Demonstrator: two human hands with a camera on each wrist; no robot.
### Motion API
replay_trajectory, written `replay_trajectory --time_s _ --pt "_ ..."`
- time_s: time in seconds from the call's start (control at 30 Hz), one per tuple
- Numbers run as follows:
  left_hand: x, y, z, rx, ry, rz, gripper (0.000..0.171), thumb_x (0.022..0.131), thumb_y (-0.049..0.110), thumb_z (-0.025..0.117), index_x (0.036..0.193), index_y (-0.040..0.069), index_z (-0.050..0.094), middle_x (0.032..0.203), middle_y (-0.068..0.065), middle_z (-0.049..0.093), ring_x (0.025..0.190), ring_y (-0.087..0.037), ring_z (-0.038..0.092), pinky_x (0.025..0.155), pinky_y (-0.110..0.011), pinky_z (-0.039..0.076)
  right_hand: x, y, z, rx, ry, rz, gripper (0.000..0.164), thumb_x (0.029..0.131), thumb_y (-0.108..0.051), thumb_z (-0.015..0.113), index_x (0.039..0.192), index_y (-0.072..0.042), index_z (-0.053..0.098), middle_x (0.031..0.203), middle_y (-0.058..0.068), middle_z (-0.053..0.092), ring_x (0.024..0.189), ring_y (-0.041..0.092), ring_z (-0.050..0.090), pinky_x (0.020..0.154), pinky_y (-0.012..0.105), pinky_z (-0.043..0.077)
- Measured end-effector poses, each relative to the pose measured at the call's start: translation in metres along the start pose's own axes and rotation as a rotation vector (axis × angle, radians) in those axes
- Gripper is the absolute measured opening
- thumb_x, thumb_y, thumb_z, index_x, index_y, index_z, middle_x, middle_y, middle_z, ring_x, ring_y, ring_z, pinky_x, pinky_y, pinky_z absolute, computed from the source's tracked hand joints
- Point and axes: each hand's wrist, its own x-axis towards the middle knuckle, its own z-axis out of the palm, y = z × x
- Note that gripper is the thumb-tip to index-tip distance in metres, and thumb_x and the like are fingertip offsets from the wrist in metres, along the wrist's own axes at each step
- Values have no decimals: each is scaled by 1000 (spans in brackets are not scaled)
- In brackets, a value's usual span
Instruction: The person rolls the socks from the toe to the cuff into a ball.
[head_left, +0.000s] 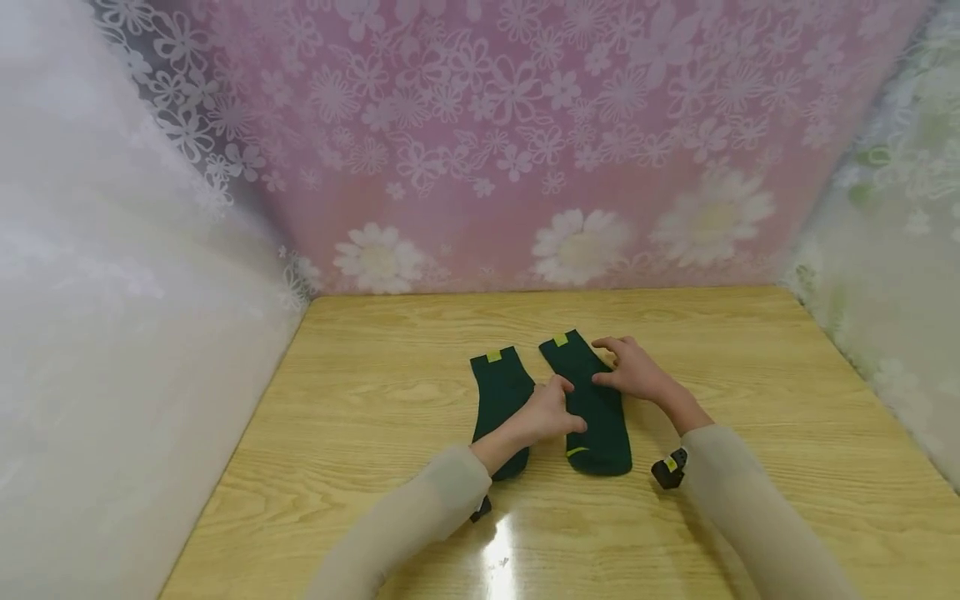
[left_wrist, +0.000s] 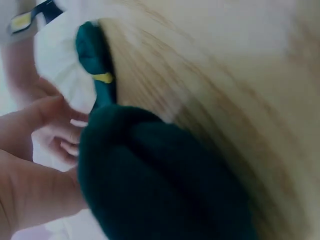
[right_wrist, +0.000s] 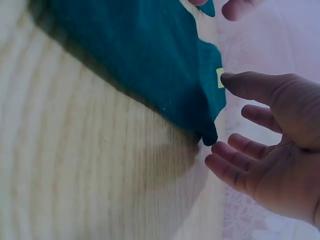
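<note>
Two dark green socks lie flat, side by side, on the wooden table in the head view. The left sock has a yellow-green tag at its cuff and is partly hidden under my left forearm. Beside it, the right sock carries a similar tag and a yellow toe line. My left hand hovers across the gap between them, thumb and fingers spread apart over the right sock's left side. At the upper right edge of that sock is my right hand. Its fingers are parted with nothing between them, as the right wrist view also shows.
The wood-grain table is bounded by a pink flowered backdrop behind, a pale left wall and a flowered right wall. A small black wrist camera hangs below the right sleeve.
</note>
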Motion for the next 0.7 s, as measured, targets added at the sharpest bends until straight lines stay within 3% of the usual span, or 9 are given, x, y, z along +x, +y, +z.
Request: replay_trajectory --time_s 0.2,0.27,0.37,0.5,0.6,0.7 --pt "3 10 19 355 60 -66 74 77 37 86 136 19 44 126 -14 46 101 -27 57 83 -37 51 8 1 2 5 -31 14 66 88 -13 75 140 11 44 128 37 44 110 47 47 87 58 47" --pt "4 11 23 413 65 -74 73 76 34 88 134 21 45 124 -13 45 95 -26 57 77 -34 50 10 -1 3 3 -52 19 67 86 -10 77 140 11 44 126 37 45 111 48 47 87 58 46" --pt "4 12 26 418 59 -82 70 76 25 89 131 21 46 123 -12 43 87 -26 56 70 -32 47 13 -2 5 -9 -80 20 68 83 -6 77 139 12 43 121 38 49 109 48 50 87 55 49" --pt "4 10 26 319 50 -67 69 76 11 87 131 19 47 126 -15 42 84 -25 56 65 -31 48 15 -4 7 5 -97 35 69 78 2 73 139 14 42 110 37 56 94 42 59 78 46 51" --pt "4 7 25 293 23 -28 65 78 7 85 131 16 48 125 -16 49 90 -23 59 70 -29 50 15 -5 7 23 -114 49 71 73 7 68 138 15 41 116 39 55 90 38 58 74 42 49" --pt "4 6 23 322 -10 17 59 80 7 82 128 15 51 119 -10 58 99 -19 61 78 -26 51 15 -7 7 57 -136 57 72 70 10 64 139 14 42 131 39 47 95 37 53 74 40 45"
